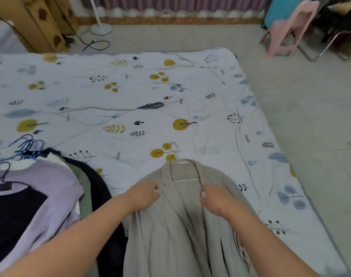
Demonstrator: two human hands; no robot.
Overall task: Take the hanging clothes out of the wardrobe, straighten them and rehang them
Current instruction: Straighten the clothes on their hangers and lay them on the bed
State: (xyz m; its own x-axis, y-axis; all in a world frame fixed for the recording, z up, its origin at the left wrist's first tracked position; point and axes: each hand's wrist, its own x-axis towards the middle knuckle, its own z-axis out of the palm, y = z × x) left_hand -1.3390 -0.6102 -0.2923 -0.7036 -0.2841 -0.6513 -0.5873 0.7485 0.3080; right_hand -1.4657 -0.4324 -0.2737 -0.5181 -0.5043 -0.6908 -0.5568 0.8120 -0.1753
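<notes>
Gripping beige jacket (182, 226) lapels, "trees"-printed quilt (130, 92) beneath

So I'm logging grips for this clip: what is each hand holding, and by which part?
Both hold the beige jacket on its white hanger: the left hand pinches its lapel, the right hand pinches the opposite front edge.

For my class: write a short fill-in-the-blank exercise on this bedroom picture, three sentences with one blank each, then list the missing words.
1. The beige jacket lies on the bed on a hanger coloured ____.
2. The left hand and right hand each grip one front ____ of the jacket.
3. The plastic chair on the floor is ____.

Missing words: white; edge; pink
</notes>
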